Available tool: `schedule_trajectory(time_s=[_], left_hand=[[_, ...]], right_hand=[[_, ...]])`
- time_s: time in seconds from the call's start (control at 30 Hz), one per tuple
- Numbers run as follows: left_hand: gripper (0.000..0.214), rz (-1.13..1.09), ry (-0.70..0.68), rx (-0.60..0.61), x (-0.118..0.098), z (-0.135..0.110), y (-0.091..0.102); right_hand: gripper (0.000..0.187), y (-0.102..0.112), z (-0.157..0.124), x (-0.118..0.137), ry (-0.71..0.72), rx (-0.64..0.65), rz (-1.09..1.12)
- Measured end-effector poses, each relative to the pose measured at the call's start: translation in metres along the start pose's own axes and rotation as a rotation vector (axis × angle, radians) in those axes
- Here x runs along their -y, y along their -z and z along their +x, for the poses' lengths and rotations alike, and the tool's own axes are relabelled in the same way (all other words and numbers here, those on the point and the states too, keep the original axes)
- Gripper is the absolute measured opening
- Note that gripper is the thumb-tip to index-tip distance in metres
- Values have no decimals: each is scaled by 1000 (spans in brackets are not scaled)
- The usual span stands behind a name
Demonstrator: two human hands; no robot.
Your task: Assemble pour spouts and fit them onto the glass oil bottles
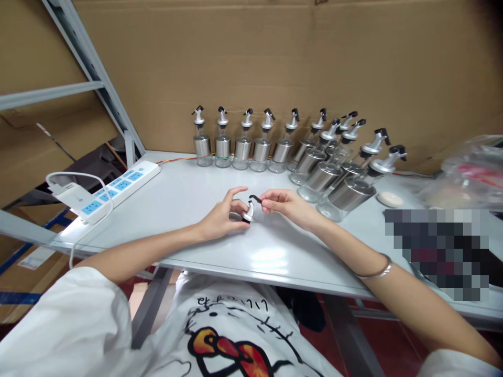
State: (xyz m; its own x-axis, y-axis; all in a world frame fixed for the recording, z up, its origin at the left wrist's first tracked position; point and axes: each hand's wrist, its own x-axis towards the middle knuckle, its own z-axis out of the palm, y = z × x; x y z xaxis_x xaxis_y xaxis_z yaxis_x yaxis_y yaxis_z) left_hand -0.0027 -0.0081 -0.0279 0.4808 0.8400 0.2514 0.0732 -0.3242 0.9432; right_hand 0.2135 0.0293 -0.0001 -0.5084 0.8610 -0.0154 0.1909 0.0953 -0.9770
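Note:
My left hand [222,215] rests on the grey table [188,199] with its fingers closed around a small silver pourer cap [248,212]. My right hand [285,204] pinches the cap's black flip lever [255,198] from the right side. Both hands meet at the middle of the table. Behind them stands a row of several glass and steel oil bottles [243,141] with the same silver pourer tops, running along the cardboard wall. More of these bottles [346,183] cluster closer at the right.
A white and blue power strip [113,189] with a plugged-in white charger [68,192] lies at the table's left edge. A clear plastic bag [471,173] and a small pale oval object [390,199] sit at the right. A grey shelf frame [90,68] rises at the left.

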Motion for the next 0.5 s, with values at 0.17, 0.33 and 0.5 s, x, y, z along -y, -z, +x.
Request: schedule_trajectory(time_s=[0.17, 0.33, 0.5], left_hand=[[82, 36, -21, -2, 1, 0, 0], [81, 68, -38, 7, 0, 0, 1], [78, 93, -22, -1, -2, 0, 1]], right_hand=[[33, -8, -5, 0, -130, 65, 352], [33, -8, -6, 1, -231, 71, 454], [32, -9, -6, 2, -267, 85, 478]])
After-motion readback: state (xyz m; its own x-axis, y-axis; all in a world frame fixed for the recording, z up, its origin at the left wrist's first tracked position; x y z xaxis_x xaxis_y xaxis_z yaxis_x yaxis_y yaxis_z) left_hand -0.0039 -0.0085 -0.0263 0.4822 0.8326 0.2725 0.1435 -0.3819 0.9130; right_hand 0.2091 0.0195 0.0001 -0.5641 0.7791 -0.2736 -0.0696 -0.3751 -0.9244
